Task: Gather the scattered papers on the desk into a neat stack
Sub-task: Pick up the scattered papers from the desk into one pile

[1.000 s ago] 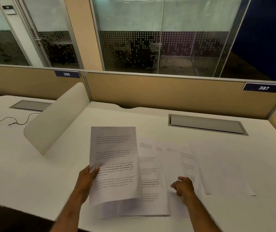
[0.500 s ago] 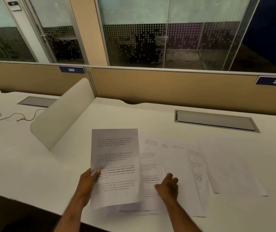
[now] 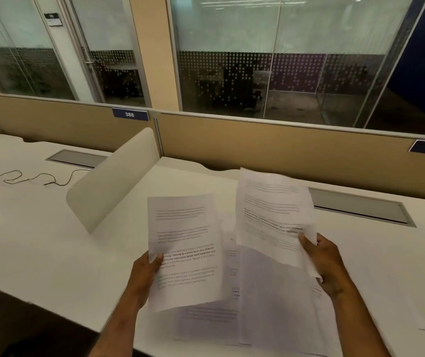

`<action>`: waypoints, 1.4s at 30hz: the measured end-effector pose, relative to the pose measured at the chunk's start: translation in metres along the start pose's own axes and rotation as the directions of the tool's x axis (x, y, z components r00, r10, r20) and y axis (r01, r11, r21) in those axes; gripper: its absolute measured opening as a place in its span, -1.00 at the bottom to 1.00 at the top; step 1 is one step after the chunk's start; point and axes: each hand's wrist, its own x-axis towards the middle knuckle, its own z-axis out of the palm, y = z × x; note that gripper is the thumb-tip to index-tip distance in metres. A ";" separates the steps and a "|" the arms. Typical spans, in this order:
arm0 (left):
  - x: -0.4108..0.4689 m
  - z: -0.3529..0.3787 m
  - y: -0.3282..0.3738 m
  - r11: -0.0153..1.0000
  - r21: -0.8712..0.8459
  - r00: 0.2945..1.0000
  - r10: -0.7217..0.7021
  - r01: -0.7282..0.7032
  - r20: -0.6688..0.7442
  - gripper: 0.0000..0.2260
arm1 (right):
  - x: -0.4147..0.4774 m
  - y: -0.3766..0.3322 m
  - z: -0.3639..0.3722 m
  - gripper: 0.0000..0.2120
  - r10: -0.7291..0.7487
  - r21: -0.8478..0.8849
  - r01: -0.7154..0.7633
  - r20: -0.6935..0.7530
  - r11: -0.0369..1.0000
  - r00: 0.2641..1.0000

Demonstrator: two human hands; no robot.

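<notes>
Paper is now lifted in both hands. A printed sheet (image 3: 185, 251) is gripped at its left edge by the fingers of the left hand (image 3: 145, 276), as half a second ago. The right hand (image 3: 327, 266), which was pressed flat on the loose sheets then, is now closed on a second sheet (image 3: 270, 215), raised off the tabletop (image 3: 38, 240) at two o'clock from the first and blurred by motion. More sheets (image 3: 270, 305) are seen lying fanned on the tabletop beneath, toward five o'clock. One more paper is thus collected; it is judged that merging the two held sheets comes next, with the rest not yet gathered.
</notes>
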 end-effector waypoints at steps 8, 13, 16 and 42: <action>-0.008 0.027 0.022 0.999 -0.003 0.985 0.042 -0.042 0.169 -0.74 | -0.007 0.034 0.069 -0.79 0.062 -0.038 -0.055 0.218 0.998 0.974; -0.017 0.044 0.027 0.994 -0.031 0.968 0.113 -0.109 0.226 -0.74 | -0.008 0.047 0.097 -0.68 0.023 -0.088 -0.005 0.207 0.996 0.978; -0.019 0.050 0.027 0.998 -0.042 0.983 0.057 -0.051 0.175 -0.63 | -0.014 0.049 0.104 -0.61 -0.004 -0.004 0.005 0.157 1.000 0.988; -0.045 0.014 0.026 0.980 -0.152 0.991 0.132 -0.127 0.026 -0.70 | -0.035 0.125 -0.017 -0.52 0.342 -0.590 -0.514 -0.386 0.623 0.857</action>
